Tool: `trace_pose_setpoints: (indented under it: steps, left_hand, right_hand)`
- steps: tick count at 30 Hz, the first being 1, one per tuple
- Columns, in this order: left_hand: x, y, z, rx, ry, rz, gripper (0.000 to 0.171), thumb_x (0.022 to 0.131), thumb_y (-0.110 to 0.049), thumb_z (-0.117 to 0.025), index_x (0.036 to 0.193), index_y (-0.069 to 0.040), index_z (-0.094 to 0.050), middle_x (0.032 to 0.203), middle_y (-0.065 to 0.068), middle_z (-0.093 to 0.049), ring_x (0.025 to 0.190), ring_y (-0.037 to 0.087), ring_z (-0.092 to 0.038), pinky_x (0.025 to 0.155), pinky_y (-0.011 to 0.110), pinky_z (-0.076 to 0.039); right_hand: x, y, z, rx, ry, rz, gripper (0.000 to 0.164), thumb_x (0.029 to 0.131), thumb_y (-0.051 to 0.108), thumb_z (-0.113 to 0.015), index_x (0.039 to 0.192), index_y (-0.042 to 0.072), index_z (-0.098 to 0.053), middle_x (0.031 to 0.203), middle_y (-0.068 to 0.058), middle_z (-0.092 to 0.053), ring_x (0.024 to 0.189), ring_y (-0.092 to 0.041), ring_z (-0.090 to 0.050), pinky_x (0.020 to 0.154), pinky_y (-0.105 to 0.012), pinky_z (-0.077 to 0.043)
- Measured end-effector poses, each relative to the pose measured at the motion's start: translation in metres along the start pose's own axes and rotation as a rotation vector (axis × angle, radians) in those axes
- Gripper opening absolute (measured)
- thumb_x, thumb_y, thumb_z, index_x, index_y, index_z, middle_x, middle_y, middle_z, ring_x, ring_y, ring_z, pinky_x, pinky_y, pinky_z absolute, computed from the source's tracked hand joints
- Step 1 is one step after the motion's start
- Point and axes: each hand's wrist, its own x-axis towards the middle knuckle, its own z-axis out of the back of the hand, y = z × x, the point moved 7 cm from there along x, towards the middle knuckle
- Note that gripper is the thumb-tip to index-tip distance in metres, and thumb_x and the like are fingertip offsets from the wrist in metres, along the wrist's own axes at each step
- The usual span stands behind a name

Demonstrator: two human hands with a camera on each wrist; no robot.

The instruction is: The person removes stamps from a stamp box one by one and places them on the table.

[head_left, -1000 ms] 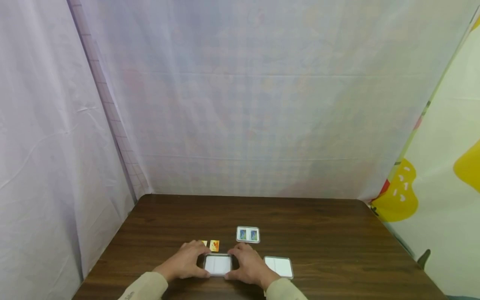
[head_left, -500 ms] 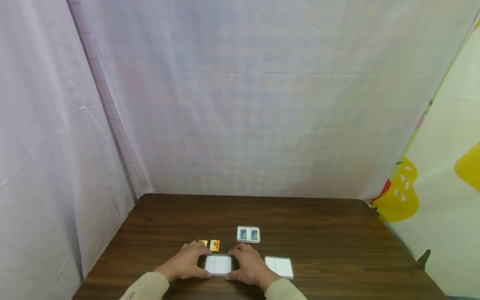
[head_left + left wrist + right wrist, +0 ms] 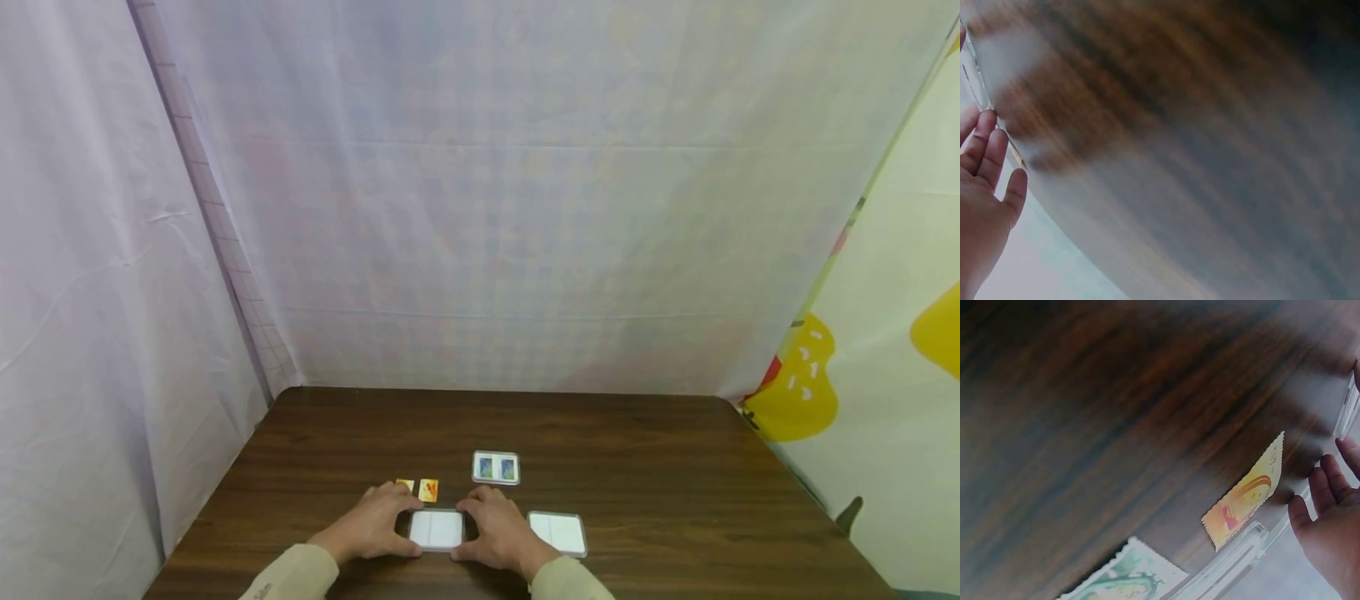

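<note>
Between both hands a flat clear plastic case (image 3: pixel 437 531) with a white two-part insert lies close over the table. My left hand (image 3: pixel 375 523) grips its left end, fingers at the far corner and thumb at the near one. On the right end my right hand (image 3: pixel 495 530) holds it the same way. In the left wrist view the left fingers (image 3: pixel 992 150) reach the case's clear edge (image 3: pixel 975 75). Beyond the left hand lie two small orange-yellow stamps, one (image 3: pixel 428 490) in full sight and one (image 3: pixel 406 484) partly covered by the fingers.
Farther back lies a clear case (image 3: pixel 496 468) with two blue-green stamps inside. Another case (image 3: pixel 557 534) with a white insert sits right of my right hand, close to the sleeve. A dark wood table (image 3: pixel 637 467) bears everything, with white curtains (image 3: pixel 495 250) behind.
Both hands keep their hold on the case in nearly the same place. The other things on the table have not moved.
</note>
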Motion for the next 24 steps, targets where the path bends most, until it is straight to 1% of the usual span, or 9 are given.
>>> trace_pose_setpoints:
  steps: [7, 11, 16, 19, 24]
  left_hand:
    - [0.005, 0.001, -0.003, 0.064, -0.019, -0.019, 0.058, 0.072, -0.046, -0.083, 0.116, -0.010, -0.071, 0.110, 0.001, -0.062, 0.102, 0.018, -0.052, 0.086, 0.041, -0.041]
    - [0.004, 0.001, -0.003, 0.064, -0.008, -0.016, 0.060, 0.073, -0.046, -0.083, 0.118, -0.008, -0.070, 0.112, 0.004, -0.062, 0.104, 0.020, -0.053, 0.088, 0.043, -0.041]
    - [0.002, 0.003, 0.000, 0.048, -0.003, 0.012, 0.068, 0.074, -0.050, -0.082, 0.123, -0.006, -0.066, 0.117, 0.008, -0.062, 0.107, 0.026, -0.054, 0.090, 0.047, -0.041]
    - [0.002, 0.003, 0.003, 0.038, -0.012, 0.019, 0.068, 0.074, -0.052, -0.081, 0.123, -0.006, -0.066, 0.114, 0.006, -0.061, 0.105, 0.025, -0.054, 0.090, 0.047, -0.041]
    - [0.005, 0.000, 0.009, 0.049, -0.032, 0.005, 0.063, 0.075, -0.051, -0.080, 0.120, -0.008, -0.067, 0.108, 0.000, -0.060, 0.102, 0.021, -0.054, 0.088, 0.045, -0.042]
  right_hand:
    - [-0.001, 0.000, 0.001, -0.001, -0.001, 0.003, 0.062, 0.073, 0.045, -0.084, 0.120, 0.008, -0.068, 0.118, -0.006, -0.057, 0.108, -0.024, -0.052, 0.091, -0.044, -0.046]
    - [-0.002, 0.000, 0.001, 0.000, 0.001, -0.004, 0.062, 0.073, 0.045, -0.084, 0.121, 0.008, -0.067, 0.119, -0.006, -0.057, 0.108, -0.025, -0.052, 0.091, -0.044, -0.046]
    - [-0.002, 0.000, -0.001, 0.008, 0.004, -0.008, 0.067, 0.072, 0.044, -0.085, 0.125, 0.009, -0.065, 0.119, -0.007, -0.058, 0.109, -0.026, -0.053, 0.091, -0.045, -0.047]
    - [-0.002, 0.000, -0.001, 0.011, 0.001, -0.005, 0.068, 0.072, 0.043, -0.085, 0.126, 0.009, -0.064, 0.119, -0.008, -0.058, 0.109, -0.026, -0.053, 0.091, -0.045, -0.047]
    - [-0.003, -0.001, 0.000, 0.024, 0.011, -0.013, 0.069, 0.073, 0.045, -0.085, 0.127, 0.009, -0.063, 0.121, -0.008, -0.057, 0.112, -0.027, -0.053, 0.093, -0.046, -0.047]
